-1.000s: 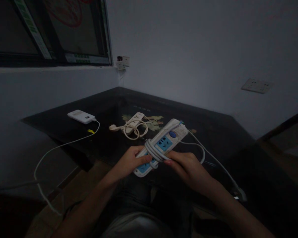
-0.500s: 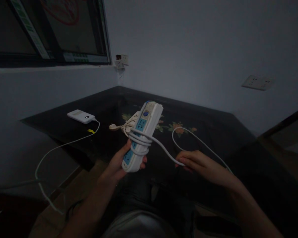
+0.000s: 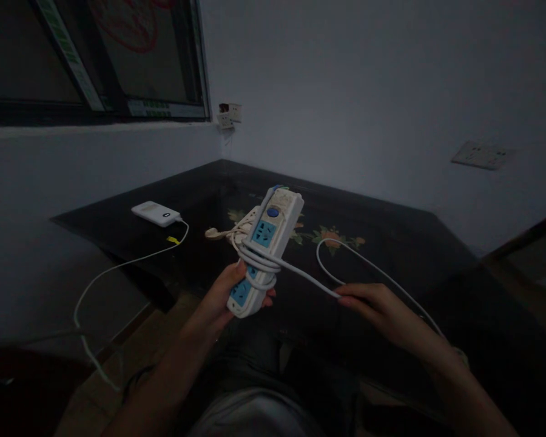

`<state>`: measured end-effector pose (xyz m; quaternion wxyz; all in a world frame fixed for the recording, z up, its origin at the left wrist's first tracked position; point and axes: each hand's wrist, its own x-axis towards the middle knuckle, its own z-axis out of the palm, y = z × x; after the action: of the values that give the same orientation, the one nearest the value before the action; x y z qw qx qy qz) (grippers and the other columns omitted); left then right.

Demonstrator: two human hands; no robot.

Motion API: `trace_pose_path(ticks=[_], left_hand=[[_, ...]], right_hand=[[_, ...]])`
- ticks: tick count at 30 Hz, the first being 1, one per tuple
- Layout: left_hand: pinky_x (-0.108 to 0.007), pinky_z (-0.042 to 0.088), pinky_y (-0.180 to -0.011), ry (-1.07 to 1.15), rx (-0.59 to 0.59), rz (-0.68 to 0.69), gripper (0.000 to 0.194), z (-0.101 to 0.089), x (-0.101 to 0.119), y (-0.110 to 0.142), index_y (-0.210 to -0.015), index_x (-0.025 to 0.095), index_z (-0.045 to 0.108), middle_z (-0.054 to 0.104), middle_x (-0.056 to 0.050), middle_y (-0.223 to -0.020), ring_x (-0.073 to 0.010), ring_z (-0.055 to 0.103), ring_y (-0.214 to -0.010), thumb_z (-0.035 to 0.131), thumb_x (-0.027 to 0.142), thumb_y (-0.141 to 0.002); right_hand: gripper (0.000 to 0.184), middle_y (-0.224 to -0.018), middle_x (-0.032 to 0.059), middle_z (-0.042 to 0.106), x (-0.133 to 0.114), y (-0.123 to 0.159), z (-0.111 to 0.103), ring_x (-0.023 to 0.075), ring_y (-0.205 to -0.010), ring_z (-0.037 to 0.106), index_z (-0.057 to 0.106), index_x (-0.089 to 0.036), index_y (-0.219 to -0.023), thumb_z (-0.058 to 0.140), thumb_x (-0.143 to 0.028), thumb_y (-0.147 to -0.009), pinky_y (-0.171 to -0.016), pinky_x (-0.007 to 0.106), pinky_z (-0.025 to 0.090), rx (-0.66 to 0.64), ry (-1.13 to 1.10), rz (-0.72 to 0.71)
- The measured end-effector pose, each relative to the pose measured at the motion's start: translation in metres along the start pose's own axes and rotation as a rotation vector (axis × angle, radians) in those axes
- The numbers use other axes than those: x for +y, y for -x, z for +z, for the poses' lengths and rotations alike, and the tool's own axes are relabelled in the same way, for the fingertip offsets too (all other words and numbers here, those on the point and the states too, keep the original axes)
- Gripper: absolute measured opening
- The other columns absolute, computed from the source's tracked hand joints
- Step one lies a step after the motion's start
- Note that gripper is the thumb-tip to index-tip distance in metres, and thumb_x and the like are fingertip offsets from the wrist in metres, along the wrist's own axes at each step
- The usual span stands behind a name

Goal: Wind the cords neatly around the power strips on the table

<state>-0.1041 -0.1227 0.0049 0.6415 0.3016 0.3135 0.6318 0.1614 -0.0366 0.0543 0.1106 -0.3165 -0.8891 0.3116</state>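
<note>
My left hand [image 3: 230,291] grips the lower end of a white power strip [image 3: 279,243] with blue socket faces and a blue button near its top. The strip is tilted above the dark table, and several turns of its white cord [image 3: 300,273] go round its middle. To the right, my right hand [image 3: 368,303] pinches that cord between thumb and fingers, with the stretch up to the strip nearly straight. Past this hand the cord loops over the table and runs off to the lower right. My left palm is hidden behind the strip.
Behind the strip, a second white power strip [image 3: 250,220] with a bundled cord and plug lies on the black table [image 3: 200,188]. At left is a white power bank-like device [image 3: 156,213] with a cable hanging over the edge. Wall sockets [image 3: 481,155] are at right.
My right hand has moved slightly right, and the cord between it and the strip has gone from sagging to nearly straight. The whole view has shifted a little.
</note>
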Motion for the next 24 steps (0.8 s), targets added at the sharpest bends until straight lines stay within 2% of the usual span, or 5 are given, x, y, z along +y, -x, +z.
trace_pose_path(ticks=[6, 10, 16, 20, 24], left_hand=[[-0.03, 0.057, -0.057, -0.156, 0.128, 0.122, 0.053, 0.003, 0.005, 0.003, -0.085, 0.01, 0.066, 0.071, -0.008, -0.074, -0.0202, 0.067, -0.061, 0.077, 0.056, -0.061], [-0.027, 0.053, -0.058, -0.45, 0.296, 0.256, 0.049, -0.008, 0.011, -0.003, -0.089, 0.01, 0.066, 0.071, -0.009, -0.081, -0.0209, 0.067, -0.066, 0.074, 0.052, -0.066], [-0.024, 0.048, -0.062, -0.765, 0.357, 0.337, 0.045, -0.027, 0.01, -0.02, -0.09, 0.01, 0.069, 0.071, -0.006, -0.083, -0.0196, 0.065, -0.074, 0.073, 0.05, -0.069], [-0.023, 0.048, -0.056, -0.669, 0.33, 0.253, 0.046, -0.028, 0.003, -0.024, -0.091, 0.01, 0.068, 0.071, -0.007, -0.08, -0.0187, 0.065, -0.067, 0.073, 0.05, -0.068], [-0.027, 0.052, -0.054, -0.379, 0.131, 0.116, 0.051, -0.022, -0.003, -0.016, -0.089, 0.01, 0.066, 0.07, -0.009, -0.076, -0.0189, 0.066, -0.06, 0.073, 0.055, -0.066]], right_hand=[[0.034, -0.075, 0.0042, 0.068, 0.002, -0.001, -0.004, 0.0171, -0.07, 0.063, 0.065, -0.018, -0.078, 0.044, -0.038, -0.095, -0.065, 0.026, 0.046, 0.011, 0.086, -0.04], [0.035, -0.076, 0.0045, 0.069, -0.001, 0.011, -0.012, 0.0173, -0.07, 0.064, 0.065, -0.019, -0.08, 0.045, -0.043, -0.094, -0.064, 0.026, 0.047, -0.01, 0.04, -0.039], [0.037, -0.073, 0.0037, 0.068, -0.007, 0.031, -0.015, 0.0169, -0.066, 0.064, 0.066, -0.022, -0.077, 0.044, -0.046, -0.094, -0.06, 0.026, 0.048, 0.0, 0.06, -0.04], [0.033, -0.075, 0.003, 0.069, -0.005, 0.033, -0.009, 0.0167, -0.069, 0.065, 0.067, -0.023, -0.079, 0.046, -0.043, -0.094, -0.062, 0.026, 0.049, -0.019, 0.093, -0.024], [0.028, -0.079, 0.0035, 0.071, 0.006, 0.028, -0.005, 0.0183, -0.073, 0.067, 0.068, -0.022, -0.082, 0.049, -0.038, -0.093, -0.065, 0.027, 0.05, 0.023, 0.179, -0.017]])
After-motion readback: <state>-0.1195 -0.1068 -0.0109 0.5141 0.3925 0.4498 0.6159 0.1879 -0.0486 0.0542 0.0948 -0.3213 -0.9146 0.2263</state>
